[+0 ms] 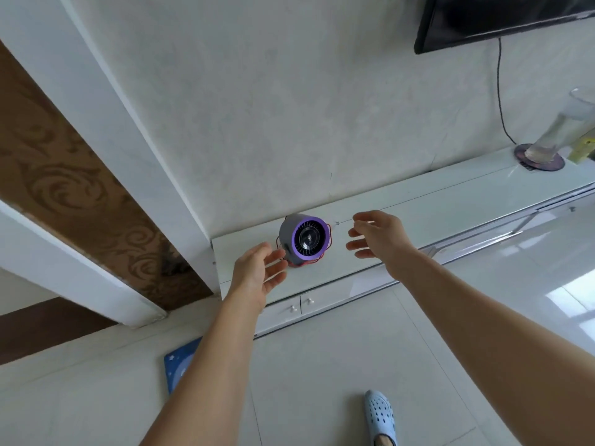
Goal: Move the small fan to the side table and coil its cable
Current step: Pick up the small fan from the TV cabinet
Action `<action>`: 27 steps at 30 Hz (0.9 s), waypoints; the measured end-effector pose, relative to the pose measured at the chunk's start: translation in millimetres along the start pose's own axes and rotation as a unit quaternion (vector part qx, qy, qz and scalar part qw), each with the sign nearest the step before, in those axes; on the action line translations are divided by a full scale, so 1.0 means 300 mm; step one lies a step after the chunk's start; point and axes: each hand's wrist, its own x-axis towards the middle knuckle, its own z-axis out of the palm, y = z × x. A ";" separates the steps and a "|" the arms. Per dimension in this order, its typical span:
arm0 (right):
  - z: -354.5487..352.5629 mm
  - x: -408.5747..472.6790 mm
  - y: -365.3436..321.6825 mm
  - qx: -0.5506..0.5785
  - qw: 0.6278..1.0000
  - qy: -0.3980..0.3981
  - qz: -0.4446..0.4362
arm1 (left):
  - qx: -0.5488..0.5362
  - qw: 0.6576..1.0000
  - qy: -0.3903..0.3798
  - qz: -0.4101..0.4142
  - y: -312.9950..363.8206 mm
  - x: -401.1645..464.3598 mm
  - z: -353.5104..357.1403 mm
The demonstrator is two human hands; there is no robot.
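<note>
Both hands, left hand [257, 272] and right hand [376, 239], spread wide, flanking fan [304, 240] near cabinet [418, 201] left end (two-sided lift, presumably); nothing held.

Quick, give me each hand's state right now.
Left hand: open, empty, fingers close beside the fan; contact cannot be told.
Right hand: open, empty, apart from the fan.

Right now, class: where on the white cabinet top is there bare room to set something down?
The cabinet top is bare between the fan and the glass vase. It is crowded at the left end, where the fan, its red cable and both open hands gather.
</note>
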 end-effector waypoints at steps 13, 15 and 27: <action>-0.003 0.672 0.345 -0.168 0.979 -0.091 0.071 | -0.026 0.988 0.129 -0.079 -0.328 0.455 0.209; 0.025 0.749 0.435 -0.188 0.974 -0.105 0.074 | -0.017 0.986 0.138 -0.089 -0.387 0.535 0.210; 0.162 1.164 0.836 -0.241 0.961 -0.132 -0.029 | 0.082 0.988 0.127 0.009 -0.670 1.023 0.158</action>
